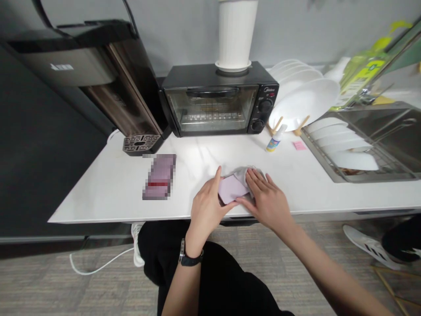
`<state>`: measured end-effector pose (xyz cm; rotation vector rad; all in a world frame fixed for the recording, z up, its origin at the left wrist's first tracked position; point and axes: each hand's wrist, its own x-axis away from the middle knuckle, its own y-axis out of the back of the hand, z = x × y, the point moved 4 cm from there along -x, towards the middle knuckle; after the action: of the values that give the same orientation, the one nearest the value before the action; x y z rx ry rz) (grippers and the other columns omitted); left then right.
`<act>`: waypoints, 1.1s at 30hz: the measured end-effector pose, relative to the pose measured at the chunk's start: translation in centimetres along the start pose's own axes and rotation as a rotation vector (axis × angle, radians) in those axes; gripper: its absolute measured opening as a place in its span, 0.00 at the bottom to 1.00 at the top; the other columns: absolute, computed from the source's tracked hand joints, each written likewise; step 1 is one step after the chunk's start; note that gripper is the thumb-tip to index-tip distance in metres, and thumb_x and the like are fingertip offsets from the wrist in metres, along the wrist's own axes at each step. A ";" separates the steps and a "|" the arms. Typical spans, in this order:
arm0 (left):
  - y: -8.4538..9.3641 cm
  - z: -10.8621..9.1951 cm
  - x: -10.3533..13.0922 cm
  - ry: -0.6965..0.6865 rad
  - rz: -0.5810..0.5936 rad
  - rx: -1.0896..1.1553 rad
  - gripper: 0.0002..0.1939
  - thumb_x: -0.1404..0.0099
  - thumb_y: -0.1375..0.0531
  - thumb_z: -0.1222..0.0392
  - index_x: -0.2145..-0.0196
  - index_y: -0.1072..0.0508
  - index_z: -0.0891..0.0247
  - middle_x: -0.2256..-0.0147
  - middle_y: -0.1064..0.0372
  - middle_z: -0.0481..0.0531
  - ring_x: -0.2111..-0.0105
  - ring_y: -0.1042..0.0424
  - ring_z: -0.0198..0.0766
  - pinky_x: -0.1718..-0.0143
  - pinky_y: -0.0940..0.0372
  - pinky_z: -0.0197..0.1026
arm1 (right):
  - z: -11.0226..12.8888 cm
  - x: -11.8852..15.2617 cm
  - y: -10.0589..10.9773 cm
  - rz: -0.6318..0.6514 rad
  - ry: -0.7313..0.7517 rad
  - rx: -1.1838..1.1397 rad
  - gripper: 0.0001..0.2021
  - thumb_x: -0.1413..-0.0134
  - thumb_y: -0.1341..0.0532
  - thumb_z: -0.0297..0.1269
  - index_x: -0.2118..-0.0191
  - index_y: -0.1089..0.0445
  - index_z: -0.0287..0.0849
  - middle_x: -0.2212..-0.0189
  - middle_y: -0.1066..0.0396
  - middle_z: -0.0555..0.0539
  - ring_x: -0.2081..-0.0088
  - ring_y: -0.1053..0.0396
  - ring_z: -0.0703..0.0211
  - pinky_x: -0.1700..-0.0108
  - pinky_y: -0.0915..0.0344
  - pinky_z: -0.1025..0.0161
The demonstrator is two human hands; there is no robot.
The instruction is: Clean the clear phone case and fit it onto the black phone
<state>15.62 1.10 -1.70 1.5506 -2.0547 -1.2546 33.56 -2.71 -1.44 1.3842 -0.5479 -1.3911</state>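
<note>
Near the counter's front edge lies a flat lilac piece (233, 188) that looks like a phone case. My left hand (207, 204) grips its left side, thumb along the near edge and index finger pointing up. A crumpled grey cloth (242, 175) covers its right part. My right hand (265, 195) presses that cloth down with its fingers together, the thumb at the near edge close to my left thumb. To the left lies a pixelated purple rectangle (160, 173) with a red band. Beyond my right hand stands a small white spray bottle (275, 139) with a blue and yellow label.
A toaster oven (217, 107) with a white pot (237, 35) on top stands at the back. Left of it is a drink dispenser (108, 87). Racked plates (304, 103), a pink note (299, 145) and a sink (348, 179) are on the right. Another person's shoe (370, 245) shows below.
</note>
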 end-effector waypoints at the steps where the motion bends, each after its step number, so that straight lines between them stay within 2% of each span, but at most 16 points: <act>1: 0.0 0.0 0.0 -0.008 -0.001 -0.005 0.56 0.35 0.28 0.56 0.22 0.59 0.53 0.39 0.26 0.58 0.41 0.25 0.53 0.40 0.27 0.55 | 0.8 0.0 -0.2 0.010 0.050 -0.033 0.38 0.30 0.41 0.59 0.30 0.35 0.30 0.31 0.36 0.27 0.30 0.36 0.31 0.30 0.37 0.30; 3: 0.0 0.2 0.0 -0.017 -0.010 -0.008 0.51 0.32 0.34 0.65 0.22 0.58 0.52 0.39 0.26 0.57 0.41 0.24 0.50 0.40 0.27 0.52 | 2.7 0.3 -0.6 0.064 0.222 -0.152 0.38 0.31 0.41 0.61 0.30 0.34 0.33 0.31 0.34 0.30 0.29 0.36 0.36 0.28 0.38 0.36; 5: 0.0 0.2 0.1 -0.020 -0.020 -0.003 0.50 0.32 0.37 0.70 0.22 0.58 0.51 0.39 0.26 0.56 0.41 0.25 0.48 0.40 0.28 0.51 | 3.2 0.9 -0.5 0.110 0.333 -0.237 0.34 0.29 0.42 0.59 0.30 0.34 0.37 0.32 0.31 0.36 0.30 0.34 0.43 0.28 0.36 0.40; 7: 0.0 0.2 0.1 -0.017 -0.021 0.002 0.53 0.33 0.33 0.66 0.22 0.59 0.51 0.39 0.26 0.57 0.41 0.25 0.50 0.40 0.28 0.52 | 1.6 1.2 0.0 0.094 0.259 -0.196 0.28 0.25 0.43 0.52 0.30 0.34 0.40 0.33 0.30 0.38 0.31 0.32 0.45 0.29 0.34 0.40; 9: 0.0 0.2 0.0 -0.011 -0.012 0.003 0.59 0.37 0.27 0.57 0.22 0.60 0.52 0.39 0.26 0.58 0.41 0.25 0.53 0.40 0.28 0.55 | -0.7 1.1 0.5 0.034 0.088 -0.080 0.26 0.24 0.44 0.47 0.30 0.34 0.38 0.33 0.30 0.35 0.32 0.31 0.41 0.31 0.33 0.36; 11: -0.1 0.2 0.0 -0.007 -0.009 -0.002 0.61 0.38 0.25 0.52 0.22 0.60 0.51 0.40 0.26 0.58 0.42 0.24 0.55 0.41 0.27 0.56 | -1.3 0.7 0.7 -0.012 -0.014 -0.002 0.30 0.26 0.42 0.50 0.30 0.34 0.35 0.33 0.32 0.31 0.32 0.32 0.35 0.32 0.33 0.32; 13: -0.1 0.3 0.0 -0.006 -0.013 -0.009 0.58 0.36 0.27 0.57 0.22 0.61 0.52 0.40 0.26 0.59 0.42 0.24 0.54 0.42 0.27 0.55 | 0.5 0.3 0.1 0.010 0.053 -0.053 0.35 0.30 0.40 0.56 0.30 0.34 0.32 0.32 0.34 0.29 0.30 0.34 0.33 0.30 0.36 0.32; 14: -0.1 0.4 0.0 -0.006 -0.015 -0.011 0.56 0.34 0.30 0.61 0.22 0.61 0.52 0.40 0.26 0.59 0.42 0.23 0.53 0.42 0.26 0.54 | 1.8 0.2 -0.3 0.047 0.133 -0.119 0.36 0.31 0.39 0.57 0.30 0.34 0.33 0.31 0.34 0.31 0.29 0.36 0.36 0.28 0.37 0.35; 17: 0.0 0.5 0.1 -0.003 -0.011 0.001 0.54 0.33 0.36 0.71 0.22 0.61 0.50 0.39 0.25 0.57 0.42 0.23 0.50 0.42 0.26 0.52 | 4.1 0.1 -0.8 0.143 0.288 -0.265 0.33 0.29 0.41 0.56 0.31 0.33 0.37 0.32 0.31 0.37 0.29 0.35 0.45 0.27 0.38 0.41; 19: 0.0 0.4 0.2 0.008 -0.003 0.012 0.56 0.35 0.32 0.67 0.22 0.62 0.50 0.39 0.26 0.57 0.41 0.24 0.51 0.41 0.27 0.54 | 2.8 0.0 -0.5 0.125 0.231 -0.225 0.31 0.27 0.42 0.54 0.29 0.34 0.39 0.32 0.31 0.37 0.30 0.33 0.44 0.28 0.36 0.40; 21: 0.0 0.2 0.3 0.019 -0.001 0.015 0.61 0.37 0.26 0.58 0.22 0.62 0.51 0.38 0.26 0.58 0.41 0.25 0.54 0.40 0.28 0.56 | 0.4 -0.1 -0.1 0.048 0.090 -0.102 0.31 0.26 0.43 0.52 0.28 0.37 0.38 0.32 0.33 0.33 0.31 0.32 0.38 0.30 0.35 0.34; 23: 0.1 0.1 0.3 0.016 0.002 0.017 0.62 0.38 0.25 0.53 0.22 0.62 0.51 0.38 0.27 0.59 0.40 0.25 0.55 0.39 0.28 0.57 | -0.6 -0.3 0.1 -0.007 0.010 -0.016 0.34 0.27 0.43 0.54 0.27 0.38 0.34 0.31 0.34 0.29 0.31 0.34 0.32 0.32 0.35 0.29; 26: 0.0 0.2 0.4 0.011 0.015 0.014 0.55 0.33 0.31 0.62 0.22 0.63 0.52 0.38 0.26 0.58 0.40 0.25 0.51 0.40 0.28 0.54 | 1.9 -0.1 -0.5 0.071 0.186 -0.100 0.38 0.30 0.41 0.60 0.29 0.36 0.33 0.31 0.34 0.30 0.29 0.36 0.35 0.30 0.36 0.32; 28: 0.0 0.4 0.4 0.020 0.013 -0.001 0.52 0.31 0.37 0.68 0.22 0.63 0.52 0.38 0.27 0.58 0.41 0.25 0.49 0.40 0.27 0.52 | 3.7 0.2 -0.8 0.140 0.319 -0.185 0.36 0.29 0.42 0.60 0.30 0.34 0.35 0.31 0.34 0.34 0.29 0.35 0.40 0.29 0.36 0.38; 29: 0.0 0.4 0.4 0.020 0.013 -0.006 0.51 0.31 0.37 0.68 0.22 0.63 0.52 0.38 0.27 0.58 0.40 0.25 0.49 0.40 0.28 0.52 | 3.8 0.2 -0.8 0.152 0.330 -0.199 0.35 0.28 0.43 0.59 0.30 0.34 0.36 0.31 0.34 0.36 0.29 0.35 0.42 0.28 0.35 0.38; 33: 0.1 0.1 0.4 0.004 0.016 0.003 0.59 0.35 0.28 0.53 0.22 0.63 0.53 0.38 0.28 0.60 0.40 0.26 0.54 0.39 0.29 0.56 | 0.2 0.0 -0.1 0.016 0.054 -0.055 0.33 0.26 0.44 0.54 0.27 0.37 0.36 0.31 0.35 0.32 0.32 0.32 0.34 0.32 0.35 0.29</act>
<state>15.32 0.78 -1.85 1.5341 -2.0633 -1.2418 33.37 -2.72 -1.44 1.3666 -0.4810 -1.3429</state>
